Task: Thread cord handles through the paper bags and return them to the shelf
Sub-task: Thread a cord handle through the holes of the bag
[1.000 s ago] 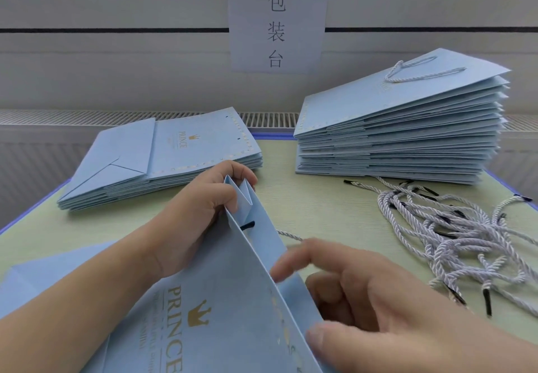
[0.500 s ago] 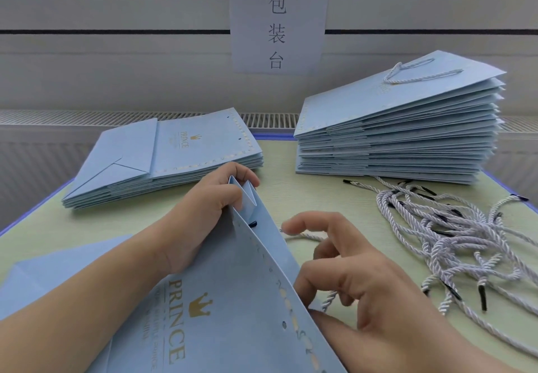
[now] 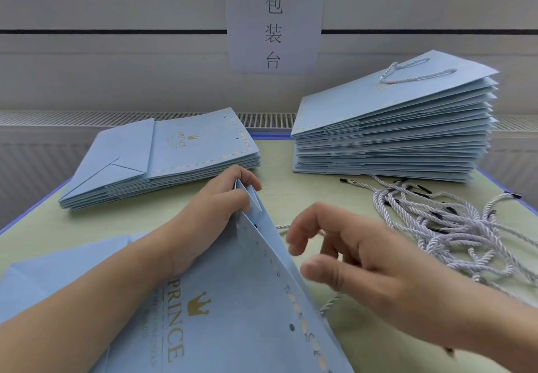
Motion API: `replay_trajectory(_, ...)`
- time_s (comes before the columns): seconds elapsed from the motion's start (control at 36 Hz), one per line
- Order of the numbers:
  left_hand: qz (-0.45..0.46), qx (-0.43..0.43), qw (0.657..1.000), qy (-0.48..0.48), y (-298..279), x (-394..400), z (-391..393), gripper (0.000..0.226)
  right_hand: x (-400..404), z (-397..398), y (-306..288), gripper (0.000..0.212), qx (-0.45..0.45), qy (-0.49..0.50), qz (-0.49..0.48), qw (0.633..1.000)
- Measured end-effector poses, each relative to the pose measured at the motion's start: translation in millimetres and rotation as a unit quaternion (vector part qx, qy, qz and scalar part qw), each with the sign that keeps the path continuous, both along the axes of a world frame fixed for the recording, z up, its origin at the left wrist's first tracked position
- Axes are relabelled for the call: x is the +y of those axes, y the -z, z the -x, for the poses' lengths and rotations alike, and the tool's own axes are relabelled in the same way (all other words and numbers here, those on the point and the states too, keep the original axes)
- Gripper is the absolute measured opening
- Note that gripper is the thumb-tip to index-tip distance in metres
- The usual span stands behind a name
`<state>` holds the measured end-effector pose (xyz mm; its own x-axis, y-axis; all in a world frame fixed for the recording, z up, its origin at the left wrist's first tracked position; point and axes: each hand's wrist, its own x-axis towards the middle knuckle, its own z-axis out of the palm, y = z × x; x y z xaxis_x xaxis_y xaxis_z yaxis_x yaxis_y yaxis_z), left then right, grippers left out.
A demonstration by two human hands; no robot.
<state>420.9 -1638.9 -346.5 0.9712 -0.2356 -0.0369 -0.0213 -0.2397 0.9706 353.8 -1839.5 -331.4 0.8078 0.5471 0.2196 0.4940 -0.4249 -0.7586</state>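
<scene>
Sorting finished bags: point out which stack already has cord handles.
The taller stack on the right: a cord loop lies on its top bag. The left stack shows only empty holes.

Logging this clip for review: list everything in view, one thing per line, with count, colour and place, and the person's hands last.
held bag: one, light blue with gold print, near centre, mouth lifted.
left stack: several flat bags, light blue, far left of table.
right stack: many bags, light blue, far right, top one with a cord handle.
cords: loose pile, white with black tips, right of table.
table: one, pale green with blue edge.
sign: one, white paper with dark characters, on back wall.
left hand: grips the held bag's top corner.
right hand: beside the bag mouth, fingers loosely curled, blurred.
</scene>
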Motion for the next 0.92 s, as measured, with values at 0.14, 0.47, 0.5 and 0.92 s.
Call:
replay_trajectory(0.14, 0.014, 0.016, 1.0, -0.001, -1, 2, 1, 0.032, -27, -19, -10, 0.057, -0.019, 0.004, 0.085, 0.996)
replay_trajectory(0.47, -0.042, -0.031, 0.999, -0.003, -2, -1, 5, 0.024, -29, -34, -3, 0.067, -0.203, 0.108, 0.195, 0.954)
replay_trajectory(0.5, -0.051, -0.044, 0.998, -0.01, -1, -2, 3, 0.018, -27, -35, -2, 0.069, -0.183, 0.108, 0.174, 0.961)
replay_trajectory(0.92, -0.285, -0.266, 0.92, -0.051, -44, -15, 1, 0.039, 26, -42, -22, 0.015, 0.238, 0.1, -0.11, 0.96)
